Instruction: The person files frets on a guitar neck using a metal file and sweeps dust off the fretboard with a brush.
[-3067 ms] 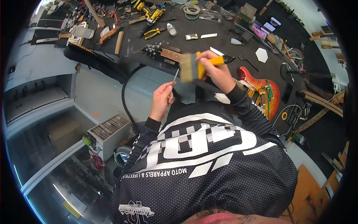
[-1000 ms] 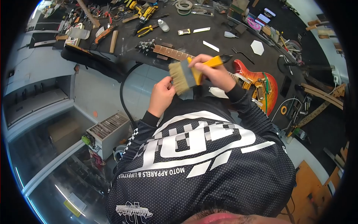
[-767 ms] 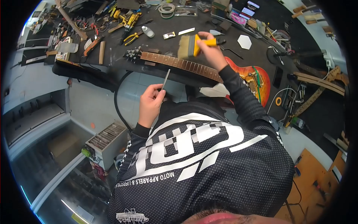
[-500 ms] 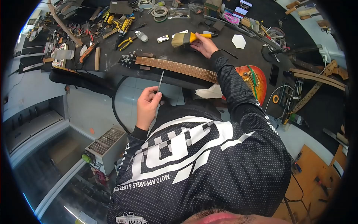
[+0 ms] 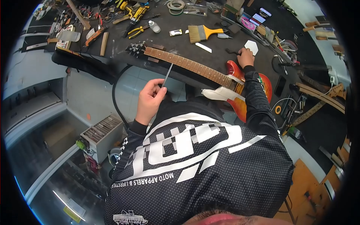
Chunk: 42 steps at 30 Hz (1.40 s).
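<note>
My left hand pinches a thin flat metal strip that points up towards the guitar neck; its exact kind is unclear. An electric guitar lies across the bench edge, with its fretted fingerboard facing up and its red-orange sunburst body at the right, partly behind my right sleeve. Beyond the body, my right hand is closed around a bent black rod, blurred and partly hidden by the fingers. To its left, a wide paintbrush with a yellow handle lies on the bench.
Near the headstock are yellow pliers, a small white bottle and a yellow drill. A white hexagon lies beyond my right hand. Pale cloth rests against the guitar body. A phone lies at the right.
My right hand has let go of the paintbrush, which now lies on the bench, and has moved right and nearer to the black rod. The left hand still holds the metal strip. The view has shifted.
</note>
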Motion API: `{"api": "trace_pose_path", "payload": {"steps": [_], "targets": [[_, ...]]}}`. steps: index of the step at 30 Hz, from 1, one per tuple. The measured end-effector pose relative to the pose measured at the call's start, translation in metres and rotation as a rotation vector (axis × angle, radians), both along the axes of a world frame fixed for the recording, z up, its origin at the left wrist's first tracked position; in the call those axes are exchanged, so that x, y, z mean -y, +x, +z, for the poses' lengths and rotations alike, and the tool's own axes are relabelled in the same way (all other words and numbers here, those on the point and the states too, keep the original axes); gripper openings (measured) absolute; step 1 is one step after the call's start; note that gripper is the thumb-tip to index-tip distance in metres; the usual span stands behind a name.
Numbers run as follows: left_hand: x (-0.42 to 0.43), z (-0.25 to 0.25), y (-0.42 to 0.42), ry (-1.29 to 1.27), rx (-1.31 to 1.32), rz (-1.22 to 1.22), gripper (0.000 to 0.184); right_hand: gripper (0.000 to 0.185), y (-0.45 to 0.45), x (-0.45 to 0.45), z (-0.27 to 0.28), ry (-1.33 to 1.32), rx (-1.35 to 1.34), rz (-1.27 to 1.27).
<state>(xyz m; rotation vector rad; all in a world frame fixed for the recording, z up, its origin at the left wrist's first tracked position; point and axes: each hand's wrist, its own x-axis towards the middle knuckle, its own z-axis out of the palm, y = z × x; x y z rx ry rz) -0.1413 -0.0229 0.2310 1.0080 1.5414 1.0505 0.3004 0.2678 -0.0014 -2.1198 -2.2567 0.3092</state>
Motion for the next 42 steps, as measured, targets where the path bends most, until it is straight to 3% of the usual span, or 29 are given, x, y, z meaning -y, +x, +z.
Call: {"api": "trace_pose_path", "payload": {"steps": [4, 6, 10, 14, 16, 21, 24, 30, 33, 39, 42], "targets": [[-0.004, 0.004, -0.001, 0.006, -0.127, -0.024, 0.027, 0.021, 0.005, -0.005, 0.013, -0.005, -0.086, 0.028], [-0.006, 0.005, -0.002, -0.015, -0.163, -0.038, 0.026, 0.026, -0.003, 0.003, 0.032, 0.055, -0.340, 0.012], [-0.013, 0.002, 0.001, 0.024, -0.212, -0.018, 0.022, 0.026, -0.077, 0.044, 0.116, -0.022, -0.821, 0.136], [-0.018, 0.001, 0.005, 0.024, -0.262, -0.022, 0.020, 0.022, -0.158, 0.111, 0.205, -0.175, -0.956, 0.336], [-0.019, 0.006, 0.006, 0.029, -0.297, -0.024, 0.019, 0.019, -0.181, 0.132, 0.210, -0.068, -0.926, 0.474], [-0.013, 0.011, 0.004, 0.038, -0.314, 0.002, 0.018, 0.017, -0.182, 0.154, 0.204, -0.139, -0.854, 0.456], [-0.002, -0.005, 0.002, 0.016, -0.164, 0.156, 0.018, 0.016, -0.168, 0.155, 0.205, -0.164, -0.760, 0.417], [-0.003, 0.002, -0.005, 0.042, -0.196, 0.059, 0.020, 0.016, -0.185, 0.168, 0.213, -0.145, -0.871, 0.448], [0.000, -0.008, -0.013, 0.071, -0.020, 0.164, 0.020, 0.016, -0.180, 0.171, 0.212, -0.160, -0.842, 0.441], [0.001, 0.005, -0.010, -0.015, -0.195, 0.013, 0.019, 0.018, -0.185, 0.173, 0.219, -0.208, -0.926, 0.398], [0.001, 0.004, -0.013, 0.068, -0.162, 0.071, 0.019, 0.019, -0.180, 0.173, 0.214, -0.272, -0.940, 0.373]]}}
